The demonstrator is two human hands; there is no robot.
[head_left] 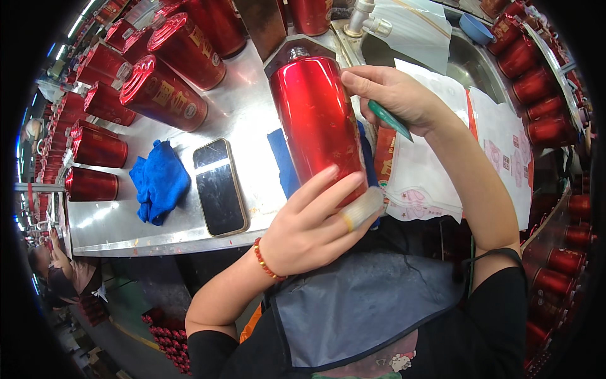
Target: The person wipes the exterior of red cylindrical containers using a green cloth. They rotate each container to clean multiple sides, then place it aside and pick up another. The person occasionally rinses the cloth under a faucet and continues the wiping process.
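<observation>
A glossy red bottle [315, 120] with a bare glassy neck at its far end leans over a blue cloth [278, 155] at the table's front edge. My left hand [319, 221] grips its near end, fingers laid along the side; a whitish covering wraps one finger. At the bottle's far right shoulder my right hand [394, 98] touches the surface with thumb and fingertips. A green pointed tool [388, 118] is tucked in that same hand, its tip slanting down toward me. The bottle's underside is hidden.
Left of the bottle, a phone [219, 187] and a crumpled blue cloth [159, 182] lie on the metal table [252, 101]. Several red bottles [164, 91] stand beyond. White printed sheets [429, 170] lie at right, before a sink [467, 60] with a tap [363, 22].
</observation>
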